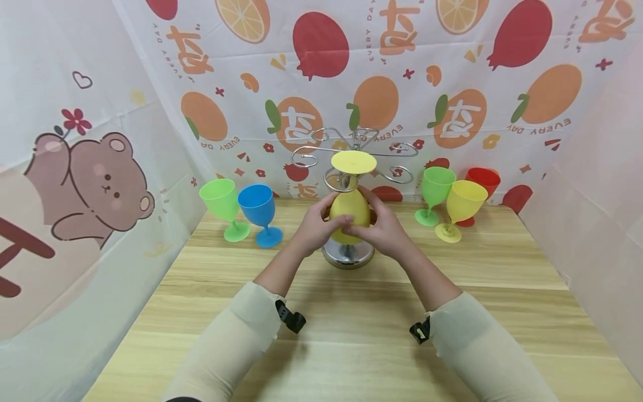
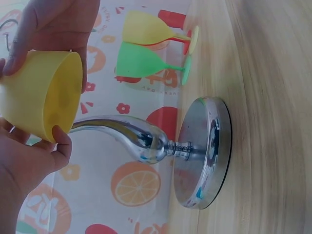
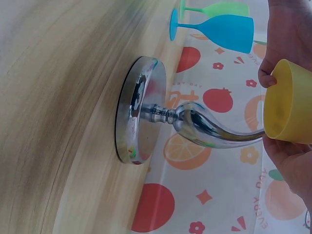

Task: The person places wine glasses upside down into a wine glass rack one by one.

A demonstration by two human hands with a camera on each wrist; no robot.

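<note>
An upside-down yellow goblet (image 1: 350,207) is held between both hands at the front of a chrome goblet rack (image 1: 348,258), its round foot uppermost near a wire loop. My left hand (image 1: 316,224) grips the bowl from the left, while my right hand (image 1: 384,226) grips it from the right, the thumbs meeting at the front. In the left wrist view the bowl's open mouth (image 2: 63,97) faces down toward the rack's round base (image 2: 207,153). The right wrist view has the curved chrome stem (image 3: 209,129) just behind the goblet's rim.
Upright on the left stand a green goblet (image 1: 221,198) and a blue goblet (image 1: 257,206). To the right are a green goblet (image 1: 437,187), a yellow goblet (image 1: 466,200) and a red goblet (image 1: 484,178), close together. A fruit-printed cloth (image 1: 321,72) hangs behind the wooden table (image 1: 351,346).
</note>
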